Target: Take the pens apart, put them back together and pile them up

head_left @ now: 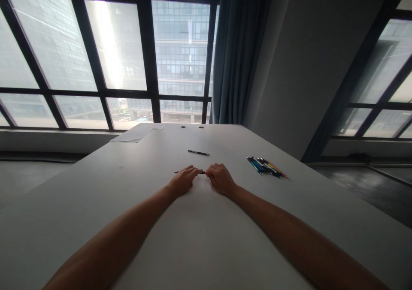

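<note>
Both of my hands are close together over the middle of the white table [154,221]. A slim dark pen [202,173] lies crosswise between them, its thin tip poking out past the left hand. My left hand [185,179] is closed around the pen's left part. On the right end, my right hand [220,178] has its fingers closed too, hiding that end. Just beyond the hands, a second black pen [198,152] with a pale section rests on the table, touched by neither hand.
To the right lies a row of several pens and pencils [265,167] in blue, green, black, yellow and red. White paper sheets [135,133] are at the far left corner. Two dark round holes [201,127] mark the far edge, before windows and a blue curtain [240,54].
</note>
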Motion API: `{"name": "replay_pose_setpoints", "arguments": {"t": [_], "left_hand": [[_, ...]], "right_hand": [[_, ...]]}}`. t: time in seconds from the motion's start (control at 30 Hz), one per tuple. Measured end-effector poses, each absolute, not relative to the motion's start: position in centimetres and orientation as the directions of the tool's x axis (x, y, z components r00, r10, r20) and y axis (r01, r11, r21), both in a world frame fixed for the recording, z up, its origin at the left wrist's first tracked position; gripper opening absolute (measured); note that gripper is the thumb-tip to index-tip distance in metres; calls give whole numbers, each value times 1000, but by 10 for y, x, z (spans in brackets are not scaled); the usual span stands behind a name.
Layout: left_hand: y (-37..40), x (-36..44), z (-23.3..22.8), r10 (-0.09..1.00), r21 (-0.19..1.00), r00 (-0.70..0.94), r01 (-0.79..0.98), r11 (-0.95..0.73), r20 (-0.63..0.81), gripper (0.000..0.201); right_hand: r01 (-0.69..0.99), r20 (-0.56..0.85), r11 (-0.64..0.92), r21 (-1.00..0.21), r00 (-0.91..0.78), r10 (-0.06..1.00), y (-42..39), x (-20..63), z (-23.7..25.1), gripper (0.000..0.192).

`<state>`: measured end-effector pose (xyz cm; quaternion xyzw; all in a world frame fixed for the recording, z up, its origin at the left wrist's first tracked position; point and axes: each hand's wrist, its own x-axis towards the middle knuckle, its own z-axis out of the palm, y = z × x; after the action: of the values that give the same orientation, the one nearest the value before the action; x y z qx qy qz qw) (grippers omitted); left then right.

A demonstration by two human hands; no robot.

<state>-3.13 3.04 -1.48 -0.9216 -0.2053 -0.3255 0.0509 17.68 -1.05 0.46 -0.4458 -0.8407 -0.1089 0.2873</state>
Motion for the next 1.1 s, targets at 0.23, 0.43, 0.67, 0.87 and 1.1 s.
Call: {"name": "replay_pose_setpoints", "arguments": {"t": [0.23, 0.43, 0.67, 0.87, 1.1], "left_hand": [[30, -32, -14, 352, 34, 706, 421, -906, 614, 57], [33, -32, -16, 343, 21, 709, 421, -907, 616, 56], [30, -31, -14, 328, -19, 717, 429, -903, 615, 50], [21, -27, -3, 483, -75, 634, 649, -757, 604, 30], [14, -27, 5, 636, -94, 578, 773, -627, 511, 21]], "right_hand": [[785, 637, 606, -130, -403, 658, -10, 178, 1, 18], [786, 616, 617, -38, -468, 633, -8, 180, 4, 28], [802, 577, 585, -122, -422, 699, -9, 176, 4, 32], [872, 616, 481, -85, -334, 714, -7, 181, 6, 25], [889, 613, 455, -50, -332, 717, -3, 192, 8, 19]]}}
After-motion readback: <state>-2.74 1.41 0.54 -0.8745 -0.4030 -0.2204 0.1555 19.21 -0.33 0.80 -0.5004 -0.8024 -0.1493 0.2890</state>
